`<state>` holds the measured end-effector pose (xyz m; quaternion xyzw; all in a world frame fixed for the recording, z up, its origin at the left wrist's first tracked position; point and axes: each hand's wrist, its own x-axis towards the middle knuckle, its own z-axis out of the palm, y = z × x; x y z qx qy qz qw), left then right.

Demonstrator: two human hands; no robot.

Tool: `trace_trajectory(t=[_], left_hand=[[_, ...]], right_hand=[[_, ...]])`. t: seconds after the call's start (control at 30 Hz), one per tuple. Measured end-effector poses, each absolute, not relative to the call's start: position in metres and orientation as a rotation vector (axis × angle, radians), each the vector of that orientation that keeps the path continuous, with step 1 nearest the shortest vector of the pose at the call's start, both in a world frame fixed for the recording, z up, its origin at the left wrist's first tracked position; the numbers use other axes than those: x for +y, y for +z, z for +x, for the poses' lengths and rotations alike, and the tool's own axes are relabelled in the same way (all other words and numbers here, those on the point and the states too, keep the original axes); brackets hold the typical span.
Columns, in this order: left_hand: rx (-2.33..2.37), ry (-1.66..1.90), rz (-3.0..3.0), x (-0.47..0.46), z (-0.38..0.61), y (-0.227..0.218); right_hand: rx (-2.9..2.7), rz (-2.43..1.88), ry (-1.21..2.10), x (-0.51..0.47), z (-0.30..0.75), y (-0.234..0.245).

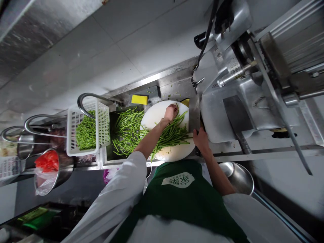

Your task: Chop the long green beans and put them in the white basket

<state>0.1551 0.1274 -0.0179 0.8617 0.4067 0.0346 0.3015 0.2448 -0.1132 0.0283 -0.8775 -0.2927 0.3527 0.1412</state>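
A round white cutting board (155,116) bridges the right part of a sink and carries a heap of long green beans (174,133). More beans (129,125) lie loose in the sink to the left. My left hand (171,113) is closed at the far end of the heap, its fingers curled on bean ends; the fingertips are partly hidden. My right hand (201,139) is closed at the board's right side. It appears to grip a cleaver (194,113), whose broad grey blade stands across the board's right edge, beside the beans. Its handle is mostly hidden.
A white basket (102,125) of chopped green pieces (87,133) stands left, under a curved tap (83,96). Behind the board lies a yellow sponge (139,99). Rightward are a metal slicer (243,71) and a dark cleaver (238,114). A steel bowl (244,177) sits lower right.
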Motion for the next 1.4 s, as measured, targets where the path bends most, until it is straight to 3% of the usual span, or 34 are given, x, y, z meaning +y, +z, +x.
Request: trace_trajectory(t=[0.3, 0.53, 0.77, 1.4], left_hand=[[1.420, -0.042, 2.301, 0.123, 0.173, -0.021], [1.321, -0.155, 2.398, 0.122, 0.168, -0.011], [1.337, 0.119, 2.314, 0.145, 0.142, -0.001], [0.768, -0.096, 2.313, 0.135, 0.126, 0.005]], right_hand=[[-0.851, -2.547, 1.023, -0.113, 0.244, 0.033], [-0.872, -2.524, 1.028, -0.115, 0.246, 0.033], [-0.862, -2.552, 1.012, -0.115, 0.245, 0.031], [-0.887, -2.521, 0.977, -0.114, 0.249, 0.033]])
